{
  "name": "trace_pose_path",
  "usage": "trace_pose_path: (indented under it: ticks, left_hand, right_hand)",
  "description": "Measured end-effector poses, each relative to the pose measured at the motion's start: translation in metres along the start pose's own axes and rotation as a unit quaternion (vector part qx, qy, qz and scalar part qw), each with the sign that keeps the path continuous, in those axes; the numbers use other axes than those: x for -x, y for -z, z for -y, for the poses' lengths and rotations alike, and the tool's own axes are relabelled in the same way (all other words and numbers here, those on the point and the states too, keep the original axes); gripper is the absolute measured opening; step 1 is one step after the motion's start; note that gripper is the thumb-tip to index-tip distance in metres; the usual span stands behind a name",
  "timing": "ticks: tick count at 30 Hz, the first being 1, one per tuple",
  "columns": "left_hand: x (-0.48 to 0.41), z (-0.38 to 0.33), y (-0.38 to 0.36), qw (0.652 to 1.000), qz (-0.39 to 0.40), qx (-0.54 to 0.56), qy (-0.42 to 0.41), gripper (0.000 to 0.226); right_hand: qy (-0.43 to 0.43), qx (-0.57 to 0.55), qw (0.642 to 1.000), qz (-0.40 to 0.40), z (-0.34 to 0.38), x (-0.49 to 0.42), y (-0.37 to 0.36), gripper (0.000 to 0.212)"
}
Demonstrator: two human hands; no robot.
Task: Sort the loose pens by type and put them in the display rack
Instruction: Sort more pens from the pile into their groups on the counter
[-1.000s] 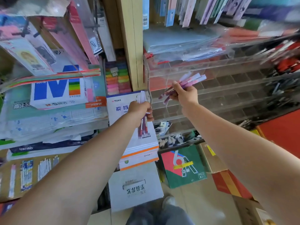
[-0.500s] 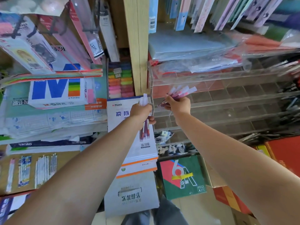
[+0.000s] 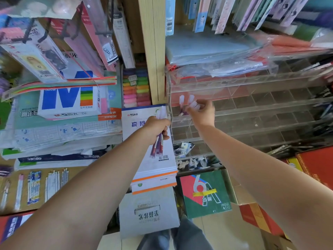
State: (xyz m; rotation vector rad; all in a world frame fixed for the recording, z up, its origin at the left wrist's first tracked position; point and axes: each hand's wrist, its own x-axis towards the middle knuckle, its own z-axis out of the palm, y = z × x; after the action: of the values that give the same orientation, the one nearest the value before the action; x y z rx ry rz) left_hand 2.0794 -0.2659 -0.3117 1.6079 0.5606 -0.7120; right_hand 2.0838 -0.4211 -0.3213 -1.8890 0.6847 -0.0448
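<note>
Left hand [image 3: 156, 129] is fisted tight round the left bunch [image 3: 159, 146] of pens: reddish barrels poke down out of the bottom of the fist, pale caps stick out the top, and the whole lot is roughly upright in front of a pad stack [image 3: 158, 171] with orange edges. Right hand [image 3: 201, 112] is up at the rack [image 3: 261, 101] — the clear acrylic one with rows of little square cells — and it's pinching the right bunch [image 3: 191, 99], with white caps fanned out above the fingers and the darker ends pointing down at the leftmost cell of one of the upper rows. It's pretty blurry there, so I can't tell how many pens are in that bunch or whether the tips touch the cell floor. The hands are apart: the left is lower, just left of the rack's left wall, and the right is at the rack's front edge. Way over at the right end of the rack some dark pens [image 3: 323, 126] lie in the cells. Plastic folders [image 3: 216, 49] are piled on top of the rack. A wooden post [image 3: 152, 51] stands right beside its left side, with a stack of coloured blocks [image 3: 137, 87] on the other side of the post. Further left, a ream [image 3: 68, 100] with a big blue M sits on heaps of paper. Below the rack there's a green box [image 3: 203, 195] with a white 6 on it and a red box [image 3: 317, 165] off to the right — plus the person's legs [image 3: 189, 237] at the bottom.
</note>
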Motion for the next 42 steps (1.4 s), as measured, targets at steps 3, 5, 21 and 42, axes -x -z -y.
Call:
trace_pose_path:
  ticks: [3, 5, 21, 42]
  left_hand:
    - [0.005, 0.007, 0.004, 0.998, 0.036, -0.060, -0.009, 0.018]
    - [0.011, 0.011, 0.006, 0.994, 0.057, -0.093, -0.023, 0.019]
    - [0.043, 0.038, 0.010, 0.945, 0.166, -0.272, -0.069, 0.040]
    - [0.050, 0.007, -0.008, 0.918, 0.127, -0.321, -0.196, 0.011]
  right_hand:
    - [0.035, -0.031, 0.998, -0.036, -0.004, 0.011, 0.009, 0.028]
    - [0.063, -0.030, 0.997, -0.044, -0.007, 0.021, 0.011, 0.018]
    - [-0.023, -0.104, 0.924, 0.368, -0.013, 0.078, 0.010, 0.014]
    - [-0.103, -0.294, 0.917, 0.250, 0.001, 0.058, 0.034, 0.014]
